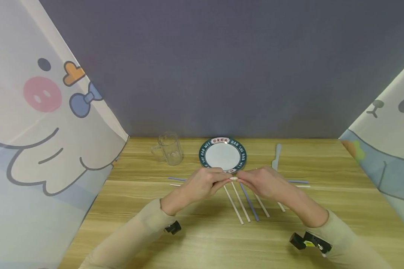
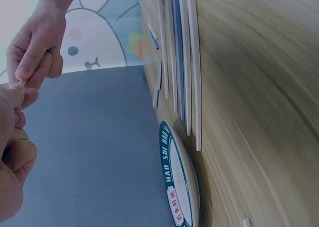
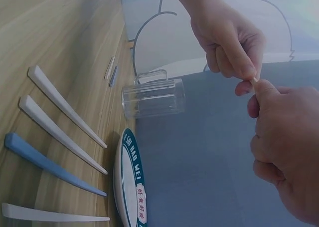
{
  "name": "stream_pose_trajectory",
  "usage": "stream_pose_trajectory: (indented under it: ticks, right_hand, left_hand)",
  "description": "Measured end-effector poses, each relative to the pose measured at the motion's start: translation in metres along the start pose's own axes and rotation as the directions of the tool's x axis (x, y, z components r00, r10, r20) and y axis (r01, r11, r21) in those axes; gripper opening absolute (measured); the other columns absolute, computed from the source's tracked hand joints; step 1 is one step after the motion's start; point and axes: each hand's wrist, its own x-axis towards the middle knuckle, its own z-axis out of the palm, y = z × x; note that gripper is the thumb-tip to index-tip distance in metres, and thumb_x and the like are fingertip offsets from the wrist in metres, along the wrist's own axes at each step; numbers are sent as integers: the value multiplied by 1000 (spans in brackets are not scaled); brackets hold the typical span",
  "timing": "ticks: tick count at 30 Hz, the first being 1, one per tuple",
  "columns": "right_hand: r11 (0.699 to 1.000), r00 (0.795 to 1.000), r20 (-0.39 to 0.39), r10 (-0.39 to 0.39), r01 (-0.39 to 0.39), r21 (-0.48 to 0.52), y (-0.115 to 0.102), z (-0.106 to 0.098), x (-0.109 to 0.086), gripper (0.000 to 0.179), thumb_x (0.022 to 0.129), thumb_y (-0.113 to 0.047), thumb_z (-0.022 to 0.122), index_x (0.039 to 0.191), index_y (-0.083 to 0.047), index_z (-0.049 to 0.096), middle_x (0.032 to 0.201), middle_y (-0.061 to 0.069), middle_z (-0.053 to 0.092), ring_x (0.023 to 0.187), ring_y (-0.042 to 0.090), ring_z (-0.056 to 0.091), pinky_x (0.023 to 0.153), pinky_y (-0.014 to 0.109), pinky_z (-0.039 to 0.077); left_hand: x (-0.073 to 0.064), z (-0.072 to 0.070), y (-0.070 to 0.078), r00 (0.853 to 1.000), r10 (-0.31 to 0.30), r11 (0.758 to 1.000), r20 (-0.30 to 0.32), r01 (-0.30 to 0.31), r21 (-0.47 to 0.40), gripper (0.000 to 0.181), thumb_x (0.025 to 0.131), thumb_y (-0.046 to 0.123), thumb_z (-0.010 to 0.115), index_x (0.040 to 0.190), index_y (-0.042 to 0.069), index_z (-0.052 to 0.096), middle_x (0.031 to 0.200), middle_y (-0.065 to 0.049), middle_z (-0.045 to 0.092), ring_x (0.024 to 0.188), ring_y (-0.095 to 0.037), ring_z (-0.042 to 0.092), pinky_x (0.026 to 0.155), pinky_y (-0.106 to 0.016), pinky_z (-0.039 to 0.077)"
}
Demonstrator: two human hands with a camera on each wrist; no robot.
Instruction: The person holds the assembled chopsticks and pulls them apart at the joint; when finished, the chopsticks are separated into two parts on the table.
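Observation:
My left hand (image 1: pixel 205 183) and right hand (image 1: pixel 264 183) meet fingertip to fingertip just in front of the plate (image 1: pixel 243 154), raised over the table. Between them they pinch a small pale piece (image 1: pixel 233 178), one end in each hand. Most of it is hidden by fingers, and I cannot tell what it is. In the right wrist view a short pale bit (image 3: pixel 253 82) shows between thumbs and fingertips. Below the hands, several chopsticks lie side by side, white (image 1: pixel 241 203) and one blue (image 1: pixel 250 203). A blue stick (image 1: pixel 176 179) and white stick (image 1: pixel 176 185) lie crosswise behind them.
A clear glass mug (image 1: pixel 173 151) stands at the back left, handle to the left. A pale plastic knife (image 1: pixel 277 155) lies right of the plate. A grey panel (image 1: pixel 229 67) rises behind the wooden table (image 1: pixel 208 246), with cartoon-printed sheets on both sides.

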Motion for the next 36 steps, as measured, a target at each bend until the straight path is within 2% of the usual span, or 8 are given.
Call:
stream_pose_trajectory:
  ticks: [5,11,16,22,26,30,33,36]
  right_hand:
    - [1000,1000,-22,0,-1,-15,-1,-1,0,39,117,-35,37,98,-15,65,61,-13,49,55,-5,32,48,10,33]
    - [1000,1000,0,24,-24,1,-2,-3,1,32,116,-32,43,96,-16,63,61,-13,47,55,-6,32,49,10,32]
    - [1000,1000,-2,11,-11,22,1,-6,1,33,115,-33,43,96,-17,64,63,-12,52,56,-5,36,49,11,38]
    - [999,1000,9,21,-21,40,1,-7,0,27,114,-28,50,101,-16,69,67,-10,61,57,-6,41,52,13,43]
    - [999,999,15,33,-34,40,0,-6,0,19,112,-23,56,97,-16,65,65,-12,52,58,-6,36,52,11,38]
    - [998,1000,6,30,-30,58,0,-5,0,29,115,-31,47,93,-18,62,64,-13,49,58,-7,33,51,10,34]
    - [997,1000,4,13,-14,75,1,-5,0,35,115,-34,41,91,-19,59,65,-13,52,58,-7,33,51,9,33]
    - [997,1000,2,8,-8,76,1,-5,-1,36,116,-34,41,93,-17,62,65,-11,58,57,-6,36,50,9,35]
  left_hand:
    - [1,-1,1,1000,-14,1000,-9,14,-5,18,98,8,75,114,2,81,82,-1,75,60,-3,56,61,-4,44]
    - [2,-2,0,1000,-7,1000,-5,7,-23,19,97,6,76,115,0,80,85,-4,78,60,-4,57,61,-4,43]
    - [4,-4,-1,1000,15,999,-6,-15,-33,19,96,5,77,114,0,81,81,-2,76,59,-3,54,59,-5,41]
    - [5,-3,1,1000,0,1000,6,0,-28,19,97,5,75,114,0,80,85,-4,78,62,-5,60,63,-3,45]
    - [4,-3,2,1000,-13,1000,7,13,-20,19,98,6,74,115,0,80,84,-4,77,62,-6,62,63,-4,47]
    - [4,-3,3,1000,-2,1000,5,2,-10,17,98,6,74,113,1,81,87,-5,79,66,-6,67,68,-5,52]
    - [3,-3,4,1000,4,1000,7,-4,-11,14,98,6,74,109,2,81,90,-5,80,69,-7,70,71,-6,54]
    - [2,-4,5,1000,-6,1000,6,6,-12,13,99,6,74,109,2,82,90,-5,80,69,-7,70,71,-6,53]
